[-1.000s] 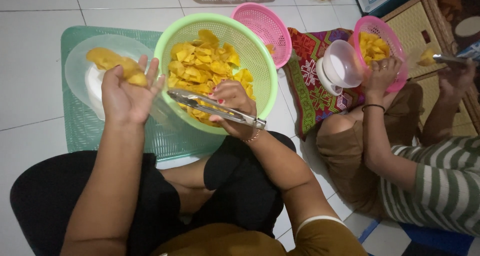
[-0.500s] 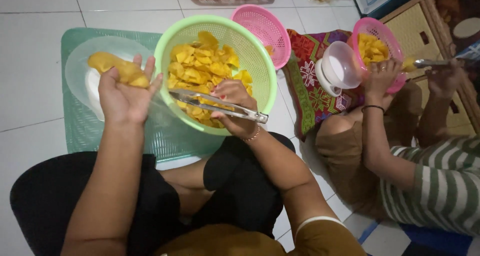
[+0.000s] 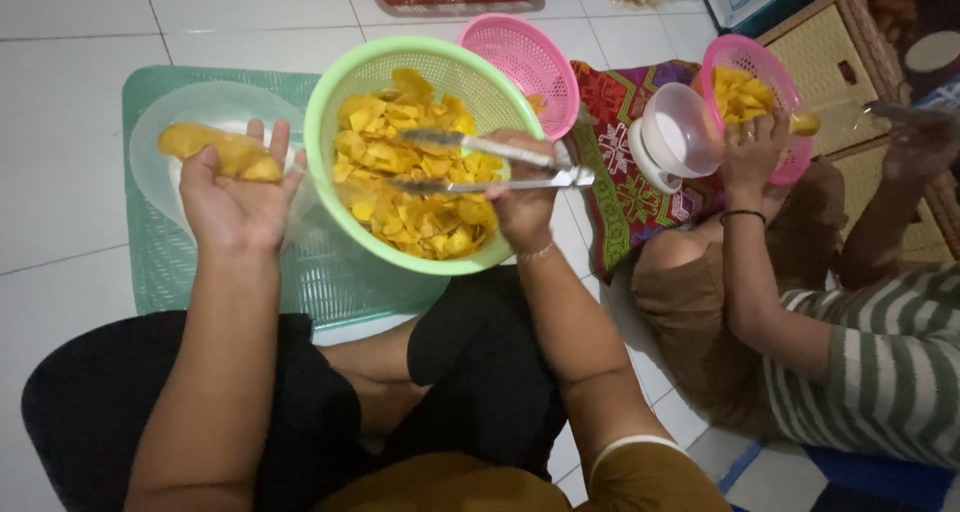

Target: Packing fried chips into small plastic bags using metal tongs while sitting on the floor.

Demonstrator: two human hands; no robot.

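- White tiled floor (image 3: 70,162) underfoot, green ribbed plastic mat (image 3: 330,287) spread on it.
- Left hand (image 3: 235,207) cupped, palm up, holding pale yellow chips (image 3: 215,150) over a clear plastic bag (image 3: 175,122).
- Right hand (image 3: 525,207) closed around metal tongs (image 3: 480,162), tips slightly apart over yellow chips inside the round light-green plastic colander (image 3: 330,112).
- Beside it, a pink plastic basket (image 3: 525,62); another person's hand (image 3: 750,152) gripping a second pink basket (image 3: 750,57).

White tiled floor (image 3: 70,122), evenly lit, with a woven cabinet (image 3: 850,52) at the far right.
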